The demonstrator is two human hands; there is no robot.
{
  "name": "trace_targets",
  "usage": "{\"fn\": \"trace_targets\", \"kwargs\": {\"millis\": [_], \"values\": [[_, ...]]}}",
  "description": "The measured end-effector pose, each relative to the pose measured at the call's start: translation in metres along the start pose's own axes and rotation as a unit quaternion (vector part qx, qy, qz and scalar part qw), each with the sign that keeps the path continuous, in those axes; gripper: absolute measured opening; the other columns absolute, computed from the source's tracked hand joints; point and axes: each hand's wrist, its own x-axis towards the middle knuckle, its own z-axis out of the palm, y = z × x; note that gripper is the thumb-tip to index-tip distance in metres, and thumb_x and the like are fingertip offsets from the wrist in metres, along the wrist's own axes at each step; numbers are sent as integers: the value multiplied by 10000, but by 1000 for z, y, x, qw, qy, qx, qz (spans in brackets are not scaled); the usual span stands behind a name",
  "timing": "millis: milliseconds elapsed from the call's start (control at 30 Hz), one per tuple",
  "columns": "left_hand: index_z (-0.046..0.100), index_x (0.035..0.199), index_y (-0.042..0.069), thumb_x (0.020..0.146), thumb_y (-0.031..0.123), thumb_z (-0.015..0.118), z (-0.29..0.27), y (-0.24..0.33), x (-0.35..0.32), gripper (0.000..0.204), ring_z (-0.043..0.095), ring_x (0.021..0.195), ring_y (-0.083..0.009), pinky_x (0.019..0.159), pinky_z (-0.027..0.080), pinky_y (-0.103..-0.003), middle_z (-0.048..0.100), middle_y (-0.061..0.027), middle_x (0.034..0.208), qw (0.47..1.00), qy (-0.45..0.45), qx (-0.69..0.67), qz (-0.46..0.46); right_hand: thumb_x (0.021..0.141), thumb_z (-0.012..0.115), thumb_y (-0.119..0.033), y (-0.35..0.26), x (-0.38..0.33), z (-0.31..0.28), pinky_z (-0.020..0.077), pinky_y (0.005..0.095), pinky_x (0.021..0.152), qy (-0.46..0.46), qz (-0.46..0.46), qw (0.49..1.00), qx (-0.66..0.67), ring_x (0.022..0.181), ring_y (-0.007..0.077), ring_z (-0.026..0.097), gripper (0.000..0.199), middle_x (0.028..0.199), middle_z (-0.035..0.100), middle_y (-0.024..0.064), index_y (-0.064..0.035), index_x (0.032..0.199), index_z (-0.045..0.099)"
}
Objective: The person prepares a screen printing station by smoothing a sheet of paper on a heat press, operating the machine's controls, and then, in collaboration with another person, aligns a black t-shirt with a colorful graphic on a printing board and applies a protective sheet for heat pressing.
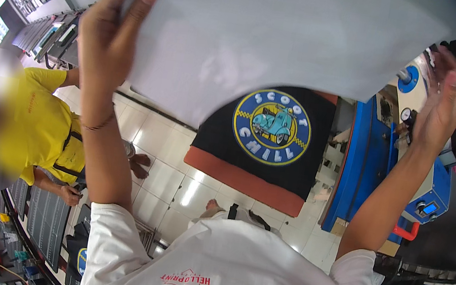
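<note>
Nearest the camera, from 11 to 1 o'clock, a broad pale sheet (pixel 289 45) is held up, its lower edge curved. Left hand (pixel 108 36), at 10 o'clock: thumb and fingers are clamped on the sheet's upper left corner. Right hand (pixel 442 109), at 2 o'clock: raised at the opposite end of the sheet; owing to blur, whether its fingers are closed on the edge cannot be told.

Beyond the sheet, just right of centre, black cloth (pixel 215 132) lies spread on a rust-red pad (pixel 240 178), which shows past the cloth along its near side. A round scooter emblem (pixel 271 126) in blue, yellow and white is in full view on it. The sheet hides the cloth's far left part; contact between the two cannot be confirmed.

Progress, as judged: the cloth is laid out and the emblem on it appears complete. Outstanding: the sheet is in the air, not yet set down. Whether the emblem is finally fixed cannot be determined.

Blue machine (pixel 358 156), at 3 o'clock: beside the pad, with a control box (pixel 431 193) and red handle (pixel 406 231) at its near right. Co-worker in yellow (pixel 53 128), at 9 o'clock: well apart from the cloth.
</note>
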Motion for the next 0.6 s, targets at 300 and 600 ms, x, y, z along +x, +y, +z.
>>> {"fn": "trace_targets", "kwargs": {"millis": [300,600], "values": [[647,959,-22,887,90,682,-24,-14,-27,138,544,769,-90,697,429,-225,638,-19,863,999,1,32,-10,846,733,-154,70,-8,19,480,285,886,-117,213,960,-137,1041,129,597,482,1073,643,83,7,1273,578],[705,884,84,739,125,660,41,102,-188,157,498,699,-121,622,423,-259,580,-4,933,935,-193,-44,295,893,679,-170,86,-46,37,497,291,851,94,173,978,62,995,134,608,315,1048,655,86,4,1152,630]]}}
